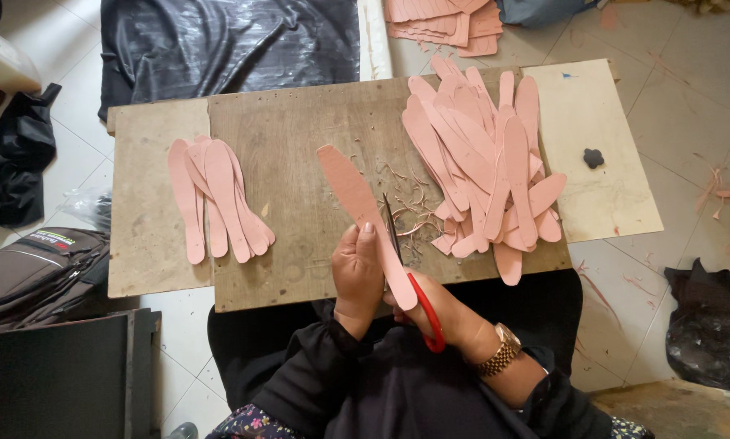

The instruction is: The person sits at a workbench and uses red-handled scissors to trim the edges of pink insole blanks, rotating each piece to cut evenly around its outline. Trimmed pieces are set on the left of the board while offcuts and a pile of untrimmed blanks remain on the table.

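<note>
My left hand [357, 272] grips a long pink sole-shaped piece [355, 191] that slants up to the left over the wooden board [300, 130]. Along the right edge of that piece lie the blades of red-handled scissors [420, 305], held in my right hand [454, 317], which wears a gold watch. Thin pink offcut curls [409, 213] lie on the board just past the blades. A large heap of pink pieces [487, 171] is on the board's right half. A small fanned stack of pink pieces [214, 199] lies at the left.
A pale board [600, 179] with a small dark object adjoins the wooden board on the right. More pink pieces [446, 24] sit on the floor beyond. Black plastic sheeting [227, 45] lies far left, a brown backpack [36, 268] at left, a black bag [706, 333] at right.
</note>
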Motion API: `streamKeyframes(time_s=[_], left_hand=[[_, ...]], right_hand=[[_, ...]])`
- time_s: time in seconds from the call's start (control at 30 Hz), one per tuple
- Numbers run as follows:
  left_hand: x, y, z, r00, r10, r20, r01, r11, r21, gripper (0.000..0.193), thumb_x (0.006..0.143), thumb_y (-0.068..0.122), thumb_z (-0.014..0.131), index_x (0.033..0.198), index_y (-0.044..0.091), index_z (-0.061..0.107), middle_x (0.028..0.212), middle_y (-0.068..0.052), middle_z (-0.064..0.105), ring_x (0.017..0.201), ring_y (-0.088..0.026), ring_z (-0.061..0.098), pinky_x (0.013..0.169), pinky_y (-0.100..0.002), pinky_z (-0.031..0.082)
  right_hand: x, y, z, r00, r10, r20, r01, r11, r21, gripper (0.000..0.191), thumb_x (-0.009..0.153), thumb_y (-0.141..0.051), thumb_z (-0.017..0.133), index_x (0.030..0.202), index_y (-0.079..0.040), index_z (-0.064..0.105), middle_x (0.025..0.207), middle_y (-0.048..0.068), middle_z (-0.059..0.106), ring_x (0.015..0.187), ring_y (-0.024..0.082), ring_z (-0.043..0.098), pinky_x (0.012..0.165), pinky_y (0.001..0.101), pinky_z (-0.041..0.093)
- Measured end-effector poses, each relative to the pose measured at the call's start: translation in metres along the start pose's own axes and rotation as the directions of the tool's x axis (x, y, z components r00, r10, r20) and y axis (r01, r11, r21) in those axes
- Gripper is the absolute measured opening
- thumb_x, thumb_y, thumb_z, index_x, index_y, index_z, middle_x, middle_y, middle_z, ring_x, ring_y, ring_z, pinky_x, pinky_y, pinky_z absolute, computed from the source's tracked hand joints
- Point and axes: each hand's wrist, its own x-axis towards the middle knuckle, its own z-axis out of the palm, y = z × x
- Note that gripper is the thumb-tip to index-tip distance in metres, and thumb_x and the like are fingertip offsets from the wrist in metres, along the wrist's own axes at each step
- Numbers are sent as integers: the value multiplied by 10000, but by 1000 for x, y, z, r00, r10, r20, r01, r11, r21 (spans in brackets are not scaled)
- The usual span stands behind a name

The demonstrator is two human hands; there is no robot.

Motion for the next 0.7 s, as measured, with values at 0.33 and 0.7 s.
streamKeyframes(time_s=[0.33,0.7], left_hand=[[-4,1,1,999,46,-22,-46,999,1,295,1112,247,520,1011,8,659,802,56,596,711,-24,496,620,-209,423],[-2,3,0,999,14,-44,-13,1000,25,297,1076,258,520,1053,10,682,791,62,608,689,-22,490,601,-211,415]], right_hand=[[1,-3,6,997,48,-63,-49,999,-6,333,968,-362,584,957,-30,602,647,35,594,551,131,590,531,284,519],[1,-7,7,992,98,-80,-97,995,18,325,968,-351,617,904,-34,598,584,17,558,476,121,546,459,277,474]])
